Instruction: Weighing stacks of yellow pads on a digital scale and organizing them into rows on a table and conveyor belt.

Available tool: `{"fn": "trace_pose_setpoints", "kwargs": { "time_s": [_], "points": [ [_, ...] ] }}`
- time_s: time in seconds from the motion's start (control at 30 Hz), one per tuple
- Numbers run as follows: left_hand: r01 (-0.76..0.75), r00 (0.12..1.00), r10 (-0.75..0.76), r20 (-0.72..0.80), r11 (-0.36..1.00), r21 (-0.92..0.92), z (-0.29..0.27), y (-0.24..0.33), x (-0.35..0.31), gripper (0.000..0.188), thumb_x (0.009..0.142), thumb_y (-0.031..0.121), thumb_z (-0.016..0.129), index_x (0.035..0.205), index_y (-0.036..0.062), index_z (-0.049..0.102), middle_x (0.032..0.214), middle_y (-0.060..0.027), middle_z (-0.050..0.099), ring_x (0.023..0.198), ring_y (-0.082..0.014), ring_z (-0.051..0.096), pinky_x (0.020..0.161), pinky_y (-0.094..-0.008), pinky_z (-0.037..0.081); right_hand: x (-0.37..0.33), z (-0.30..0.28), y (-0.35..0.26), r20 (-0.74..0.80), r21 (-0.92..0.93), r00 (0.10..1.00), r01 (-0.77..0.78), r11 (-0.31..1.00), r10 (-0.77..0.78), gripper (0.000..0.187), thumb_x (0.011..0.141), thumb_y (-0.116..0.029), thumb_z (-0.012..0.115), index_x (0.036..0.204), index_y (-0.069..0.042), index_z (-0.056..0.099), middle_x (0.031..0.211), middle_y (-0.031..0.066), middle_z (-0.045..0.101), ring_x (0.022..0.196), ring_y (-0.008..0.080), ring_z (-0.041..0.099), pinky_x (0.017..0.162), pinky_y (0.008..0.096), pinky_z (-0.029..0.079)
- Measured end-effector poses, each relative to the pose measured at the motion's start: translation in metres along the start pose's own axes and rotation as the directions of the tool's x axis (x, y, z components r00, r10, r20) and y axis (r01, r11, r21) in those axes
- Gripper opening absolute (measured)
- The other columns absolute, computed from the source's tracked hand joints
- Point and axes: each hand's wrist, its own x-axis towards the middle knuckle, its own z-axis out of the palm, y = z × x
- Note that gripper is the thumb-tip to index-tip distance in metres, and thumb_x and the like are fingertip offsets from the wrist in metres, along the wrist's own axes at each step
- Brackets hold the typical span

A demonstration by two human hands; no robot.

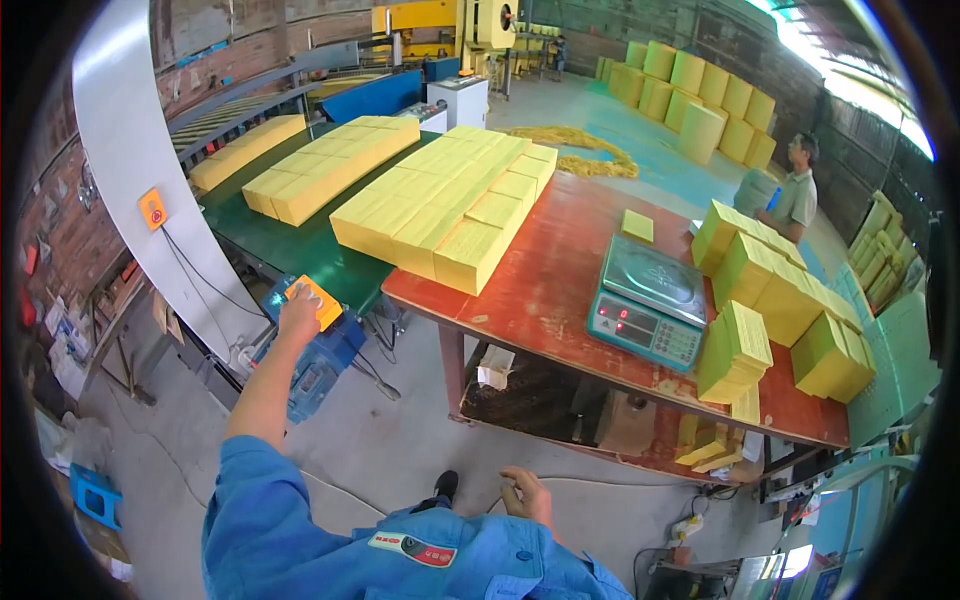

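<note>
My left hand [298, 312] reaches out to an orange control box [325, 303] on a blue machine [322, 360] beside the green conveyor. Its fingers are bent against the box, partly hiding it. Close to my body, my right hand [527, 497] hangs with loosely curled fingers and nothing visible in it. Ahead, a large block of yellow paper stacks [430, 200] straddles the green conveyor belt [300, 250] and the red table [540, 260]. Two more rows of yellow stacks [330, 168] lie farther back on the belt.
A teal weighing scale [650, 300] stands on the table, with a small yellow stack [637, 226] behind it and several yellow stacks [735, 350] to its right. A white post [165, 180] rises at left. Beyond the table are a person [797, 190] and large yellow rolls [700, 130].
</note>
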Motion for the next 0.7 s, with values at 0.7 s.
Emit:
{"fn": "trace_pose_setpoints", "kwargs": {
  "time_s": [0.7],
  "points": [
    [-0.149, 0.978, 0.157, 0.139, 0.986, -0.067, -0.035, -0.001, 0.016, 0.046, 0.069, 0.013, 0.074, 0.114, 0.0062, 0.068, 0.146, -0.0237, 0.043, 0.135, -0.0413, 0.041, 0.108, -0.0457, 0.04, 0.163, 0.004, 0.024, 0.045, 0.01, 0.998, 0.033, 0.999, -0.034, 0.025, 0.084, -0.006, 0.063, 0.108, -0.001, 0.066, 0.111, 0.0192, 0.066, 0.104, 0.0358, 0.064, 0.089, 0.0404, 0.051]
  ]
}}
